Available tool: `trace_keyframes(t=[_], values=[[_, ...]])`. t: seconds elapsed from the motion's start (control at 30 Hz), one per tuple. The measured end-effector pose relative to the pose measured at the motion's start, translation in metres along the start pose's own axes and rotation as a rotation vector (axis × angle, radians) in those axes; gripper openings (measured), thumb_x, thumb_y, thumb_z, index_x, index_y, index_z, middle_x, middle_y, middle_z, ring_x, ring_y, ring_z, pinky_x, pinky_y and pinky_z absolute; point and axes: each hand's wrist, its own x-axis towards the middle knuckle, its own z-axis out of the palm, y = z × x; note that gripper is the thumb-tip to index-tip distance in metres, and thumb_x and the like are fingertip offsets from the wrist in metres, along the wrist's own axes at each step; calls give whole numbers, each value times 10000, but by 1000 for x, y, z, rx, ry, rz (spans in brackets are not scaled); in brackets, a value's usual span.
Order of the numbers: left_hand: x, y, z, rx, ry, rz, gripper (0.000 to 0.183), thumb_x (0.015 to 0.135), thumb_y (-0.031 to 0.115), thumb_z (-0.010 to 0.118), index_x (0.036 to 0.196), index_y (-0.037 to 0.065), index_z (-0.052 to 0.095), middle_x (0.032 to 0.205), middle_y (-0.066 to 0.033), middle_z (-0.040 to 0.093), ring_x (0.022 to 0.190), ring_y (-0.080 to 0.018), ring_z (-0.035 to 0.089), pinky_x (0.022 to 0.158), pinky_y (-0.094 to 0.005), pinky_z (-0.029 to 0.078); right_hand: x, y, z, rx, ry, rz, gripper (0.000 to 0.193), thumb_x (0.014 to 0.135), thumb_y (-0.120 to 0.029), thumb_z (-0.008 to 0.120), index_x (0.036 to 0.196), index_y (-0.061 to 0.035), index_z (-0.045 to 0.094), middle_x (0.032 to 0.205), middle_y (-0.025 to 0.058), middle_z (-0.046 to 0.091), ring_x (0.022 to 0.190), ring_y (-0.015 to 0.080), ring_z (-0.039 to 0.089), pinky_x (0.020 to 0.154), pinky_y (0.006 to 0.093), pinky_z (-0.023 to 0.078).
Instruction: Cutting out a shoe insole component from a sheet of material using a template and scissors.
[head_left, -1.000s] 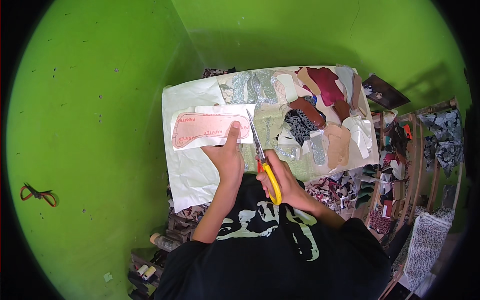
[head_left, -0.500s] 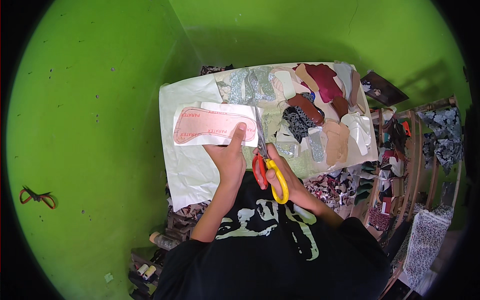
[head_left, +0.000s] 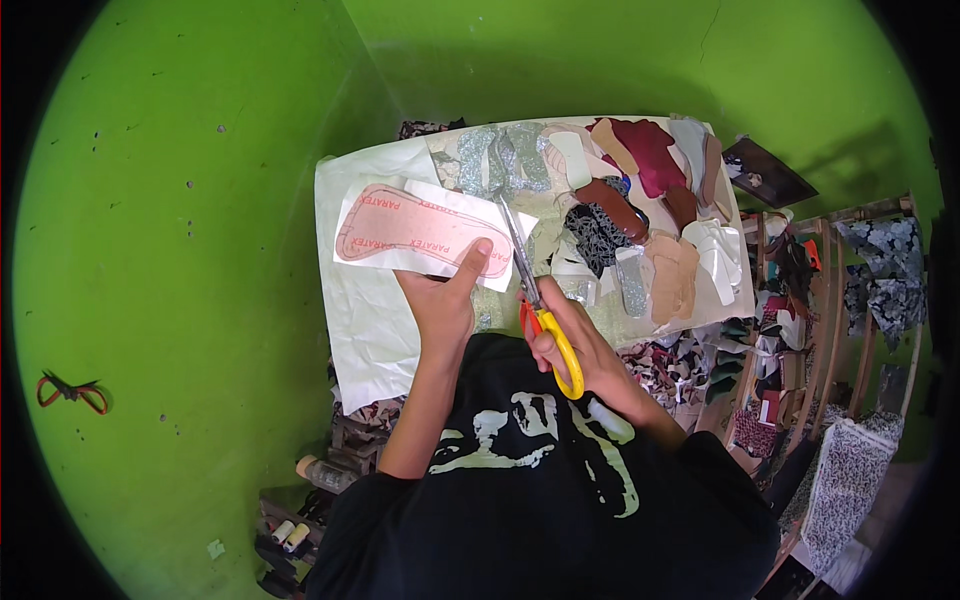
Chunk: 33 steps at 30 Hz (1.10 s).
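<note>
scissors [head_left: 544, 318], right hand [head_left: 585, 340], across sheet [head_left: 405, 235] edge; left hand [head_left: 440, 312] grips clear of blades [head_left: 519, 245].

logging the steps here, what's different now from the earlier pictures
The white sheet has turned clockwise, its right end now lower than its left, with a corner showing right of the scissors. Their handles, spread half a second ago, look closer together. Nothing was let go: the left hand keeps the sheet, the right hand the scissors.
</note>
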Motion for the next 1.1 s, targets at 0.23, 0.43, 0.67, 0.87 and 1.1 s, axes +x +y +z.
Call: trace_keyframes(t=[0.23,0.43,0.67,0.87,1.1], values=[[6,13,-6,165,-123,-22,557,775,-51,788,1233,-38,472,1059,-115,621,941,-173,645,805,-303,551,-6,-2,-3,-206,70,-121,605,946,-562,551,1104,-1,388,763,147,460,630,304,469,612,403,400],[12,17,-12,204,-244,-21,482,774,-61,783,1175,-51,515,1005,-115,652,892,-175,666,786,-309,562,-9,6,-6,-163,27,-98,565,949,-517,569,1077,8,401,780,178,463,678,344,458,652,428,386],[15,23,-15,235,-293,-24,484,764,-69,777,1172,-56,518,1012,-129,665,914,-181,676,806,-315,569,-16,-19,-8,-31,-70,182,562,945,-511,575,1123,-3,412,798,173,466,714,322,476,688,425,398],[16,29,-16,278,-362,-53,514,746,-50,794,1176,-51,514,1028,-133,664,915,-186,683,798,-327,575,-17,-5,-9,-304,19,-101,562,935,-486,605,1170,-12,413,858,175,498,794,351,474,764,435,389],[16,27,-16,269,-356,-78,524,741,-42,801,1179,-43,513,1019,-125,666,921,-187,683,803,-331,575,-18,-10,-13,-238,-37,1,547,927,-460,625,1167,-16,417,847,183,501,752,379,454,733,435,390]])
